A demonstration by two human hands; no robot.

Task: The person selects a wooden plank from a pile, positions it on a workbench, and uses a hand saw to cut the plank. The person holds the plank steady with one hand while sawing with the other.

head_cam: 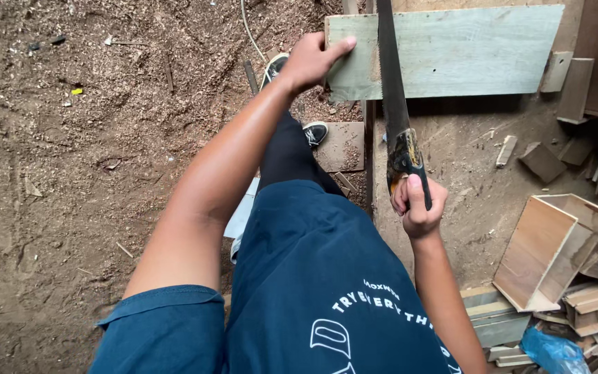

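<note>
The board [451, 52] lies at twelve o'clock with the saw [394, 104] across it, the left hand [309, 62] on its eleven-o'clock end, the open box [548, 249] at three o'clock.

Pale grey-green flat wooden board [451, 52]; dark long steel saw blade [390, 76] with black-and-tan handle; navy cotton shirt [313, 277], white lettering; brown sawdust-strewn floor [70, 173].

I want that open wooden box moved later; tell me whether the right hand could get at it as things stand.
Probably not freely: the right hand is closed on the saw handle. The open wooden box lies close on that side with nothing between them, so it looks reachable once the saw is set down.
</note>
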